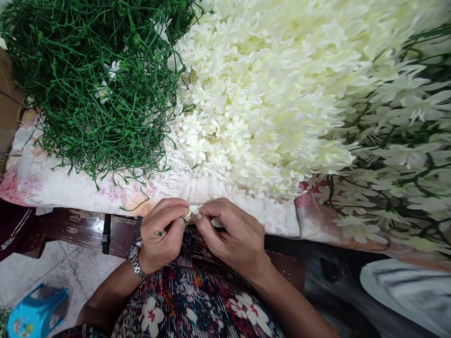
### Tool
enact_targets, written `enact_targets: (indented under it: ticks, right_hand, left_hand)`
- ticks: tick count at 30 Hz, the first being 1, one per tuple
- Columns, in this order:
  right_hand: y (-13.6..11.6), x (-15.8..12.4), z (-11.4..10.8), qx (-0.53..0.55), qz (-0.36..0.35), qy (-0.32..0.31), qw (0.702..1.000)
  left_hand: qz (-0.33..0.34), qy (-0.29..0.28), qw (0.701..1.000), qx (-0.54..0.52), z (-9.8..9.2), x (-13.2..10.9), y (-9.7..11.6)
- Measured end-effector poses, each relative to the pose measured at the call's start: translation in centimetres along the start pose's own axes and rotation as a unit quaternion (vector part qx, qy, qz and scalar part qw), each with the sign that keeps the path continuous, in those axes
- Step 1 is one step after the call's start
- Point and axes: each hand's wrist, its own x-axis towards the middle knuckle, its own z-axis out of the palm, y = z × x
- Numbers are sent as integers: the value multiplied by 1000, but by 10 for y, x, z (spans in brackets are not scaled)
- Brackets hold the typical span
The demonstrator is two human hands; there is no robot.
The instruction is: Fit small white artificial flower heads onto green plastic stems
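Observation:
My left hand [164, 232], with a metal watch on its wrist, is closed around a green plastic stem [185, 220]. Green tips of it poke out between the fingers, and the rest is hidden in the palm. Thumb and forefinger of my right hand [234, 234] pinch a small white artificial flower [193, 210] where the two hands meet. Whether the flower sits on the stem cannot be made out. Just beyond my hands lie white thread-like stamens [176, 162] and a heap of cream-white artificial flowers [239, 103].
A big pile of green plastic stems [105, 94] covers the back left of the flower-patterned cloth [70, 188]. Finished-looking white flower sprays [405, 164] lie at the right. A cardboard box [9, 98] stands at the left edge, and a blue stool [37, 310] is on the floor.

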Motion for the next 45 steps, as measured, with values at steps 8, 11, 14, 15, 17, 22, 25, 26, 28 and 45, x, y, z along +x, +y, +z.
enact_targets:
  ticks: [8, 11, 14, 15, 17, 22, 25, 26, 28, 45]
  right_hand:
    - [0, -2, 1, 2, 16, 11, 1000]
    - [-1, -3, 1, 4, 23, 16, 1000]
    - [-3, -5, 1, 25, 51, 8, 998]
    - [-3, -5, 0, 33, 62, 4, 998]
    - [-3, -7, 0, 42, 83, 0, 996]
    - [-3, -7, -1, 44, 93, 11, 995]
    - [-4, -6, 0, 43, 82, 12, 996]
    - [-4, -6, 0, 44, 79, 11, 996]
    - [-4, -6, 1, 51, 71, 7, 996]
    - [-6, 5, -12, 20, -61, -34, 997]
  left_hand:
    - [44, -1, 999, 25, 1, -4, -2]
    - [86, -4, 995, 50, 1, -5, -3]
    - [80, -5, 995, 63, 1, -6, -2]
    - [72, -4, 996, 61, 1, -6, -2]
    - [59, 0, 997, 53, 2, -5, -1]
    - [63, 0, 997, 45, 4, -6, -1]
    - [75, -4, 996, 55, 4, -8, -2]
    - [79, -6, 995, 61, 4, -8, -2]
    - [85, -16, 994, 68, 4, -7, -2]
    - [-196, 30, 916, -348, 2, 8, 1]
